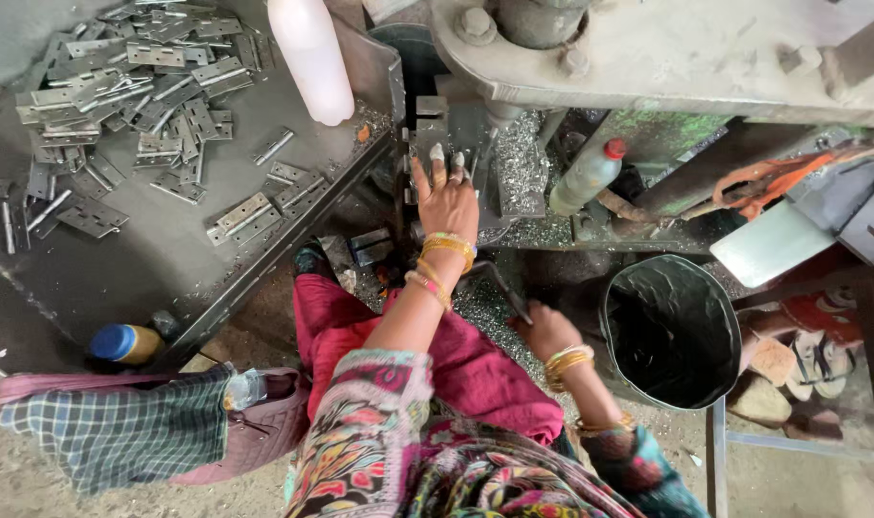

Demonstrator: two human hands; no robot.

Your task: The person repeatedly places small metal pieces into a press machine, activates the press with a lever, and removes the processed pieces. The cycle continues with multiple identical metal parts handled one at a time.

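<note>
The left hand [447,197] is stretched forward to the bed of a grey metal press [667,48], its fingers laid flat and close together over a small metal piece [429,134] seated in the machine's tooling; whether the piece is pinched or merely pressed cannot be told. The right hand [544,331] is closed around the end of a dark lever handle [502,288] that runs up toward the press, just beside the lap. Gold bangles are worn on both wrists. To the left, a dark steel tray [168,259] is seen, on which a heap of grey metal hinges [120,96] is spread, with a few lying apart near the tray's lower edge. A white plastic bottle [312,58] stands at the tray's far corner, and a bottle with a red cap [586,175] leans beside the press among metal shavings. A black bucket [672,331] is placed just right of the right hand.
</note>
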